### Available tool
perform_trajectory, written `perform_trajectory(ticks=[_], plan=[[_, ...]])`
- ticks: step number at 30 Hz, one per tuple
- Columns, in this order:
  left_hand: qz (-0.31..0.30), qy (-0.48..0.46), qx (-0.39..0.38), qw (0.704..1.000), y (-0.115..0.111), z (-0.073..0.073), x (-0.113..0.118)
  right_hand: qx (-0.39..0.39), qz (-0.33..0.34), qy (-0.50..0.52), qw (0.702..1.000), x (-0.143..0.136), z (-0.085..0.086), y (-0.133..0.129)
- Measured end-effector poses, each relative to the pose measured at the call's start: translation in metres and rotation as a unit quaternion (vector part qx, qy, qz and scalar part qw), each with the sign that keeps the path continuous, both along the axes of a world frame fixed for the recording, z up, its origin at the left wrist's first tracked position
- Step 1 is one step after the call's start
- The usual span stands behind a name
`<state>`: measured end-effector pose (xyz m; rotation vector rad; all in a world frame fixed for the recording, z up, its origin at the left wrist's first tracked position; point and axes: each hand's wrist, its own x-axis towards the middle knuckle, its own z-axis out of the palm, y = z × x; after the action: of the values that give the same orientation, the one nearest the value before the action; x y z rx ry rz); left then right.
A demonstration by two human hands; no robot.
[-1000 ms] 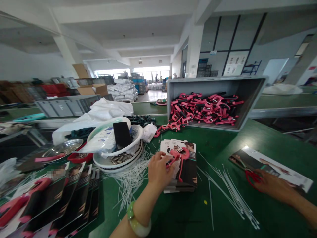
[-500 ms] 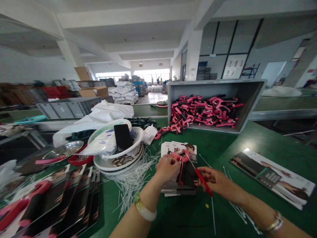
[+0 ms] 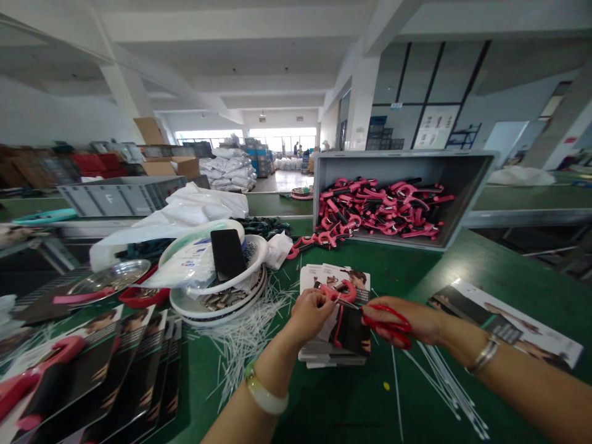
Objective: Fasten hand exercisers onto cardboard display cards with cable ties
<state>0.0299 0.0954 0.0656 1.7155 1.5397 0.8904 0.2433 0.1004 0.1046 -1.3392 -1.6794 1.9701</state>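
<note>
Your left hand (image 3: 309, 314) is nearly closed, thumb and fingertips pinched together at the pink plastic clamp-like tool with black parts (image 3: 340, 291); what exactly is between the fingertips is too small to tell. That tool lies on top of the stack of printed black-and-white cards (image 3: 355, 333), on the green tabletop (image 3: 342, 407) in front of you. Your right hand (image 3: 393, 320) is curled around the red-handled metal scissors (image 3: 393, 325), fingers partly closed at the handles, and the blades point left to the tool, close to your left fingertips.

To the right of your right hand lies a second pile of printed cards (image 3: 509, 320), and nearer you are loose white plastic cable ties (image 3: 446, 382). More thin white plastic strips (image 3: 252, 339) are heaped left of the stack, beside the white round bowls (image 3: 222, 308), which hold small metal parts, with a black phone (image 3: 228, 254) resting on top. At your far left, printed cards with pink-and-black tools (image 3: 92, 370) overlap in a row. Beyond the stack, the grey plastic crate (image 3: 467, 197) opens toward you, full of pink-and-black tools (image 3: 383, 206), some spilling past its left front edge.
</note>
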Motion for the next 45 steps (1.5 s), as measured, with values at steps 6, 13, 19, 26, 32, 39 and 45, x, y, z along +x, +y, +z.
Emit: perform_trajectory(ticks=[6,13,19,26,32,39,45], plan=[[-0.027,0.008,0.026,0.999,0.002,-0.004,-0.004,-0.033,-0.043,0.061,0.997,-0.003,-0.016,-0.002],[-0.028,0.010,0.036,0.999,0.000,-0.002,-0.004,0.026,-0.042,0.083,0.995,-0.004,-0.032,-0.006],[0.016,-0.102,0.044,0.994,0.002,-0.008,-0.004,0.071,0.013,0.004,0.997,0.004,-0.025,-0.006],[0.267,-0.113,0.138,0.947,0.000,-0.022,-0.033,0.150,0.210,-0.171,0.951,0.004,0.023,0.005],[0.091,0.025,0.034,0.995,-0.018,-0.019,-0.038,0.225,0.285,-0.241,0.900,-0.032,0.040,0.026],[0.066,-0.019,-0.002,0.998,-0.010,-0.022,-0.041,0.142,0.304,-0.219,0.916,-0.044,0.037,0.047],[0.024,-0.073,-0.070,0.995,0.002,-0.030,-0.044,0.124,0.340,-0.256,0.897,-0.056,0.039,0.069]])
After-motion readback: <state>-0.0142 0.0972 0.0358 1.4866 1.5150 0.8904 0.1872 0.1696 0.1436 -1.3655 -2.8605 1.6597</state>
